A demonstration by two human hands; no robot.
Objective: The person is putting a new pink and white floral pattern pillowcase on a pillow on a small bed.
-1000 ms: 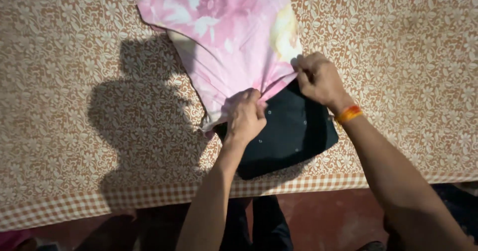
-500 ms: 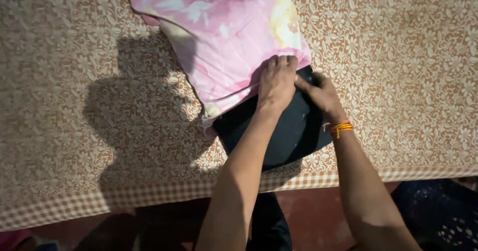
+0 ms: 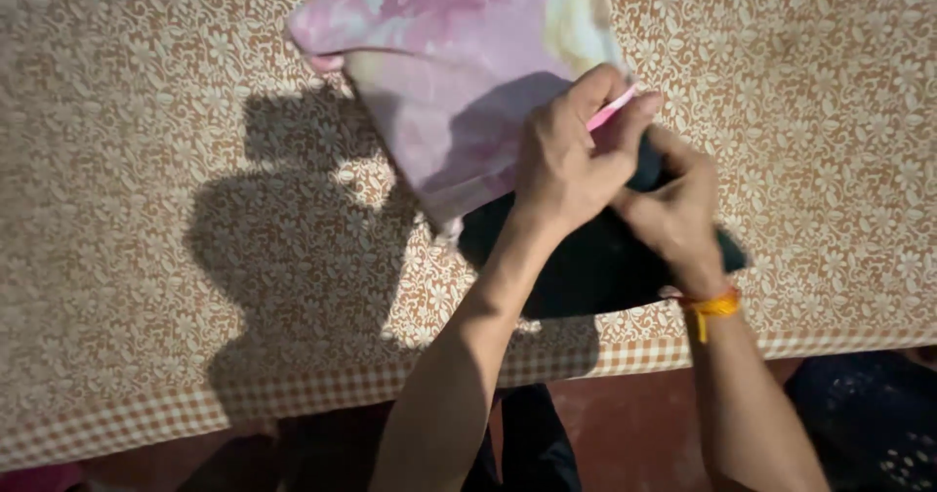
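Counter (image 3: 146, 111) draped in brown floral lace cloth with checked border. Pink tie-dye pillowcase (image 3: 459, 72) spread beyond the fingertips, its edge pinched between thumb and fingers of left hand (image 3: 571, 155). Black cushion (image 3: 586, 267) under both palms, right hand (image 3: 673, 209) curled closed on its end, just beside left fingers.

Brown floral tablecloth (image 3: 176, 111) with checked border, red floor (image 3: 625, 424) below.

Both arms reach forward and crowd together. The left hand (image 3: 571, 155) is curled, thumb and fingers pinched tight at the tips. The right hand (image 3: 673, 209) sits just beside it, fingers bent under, orange band on that wrist.
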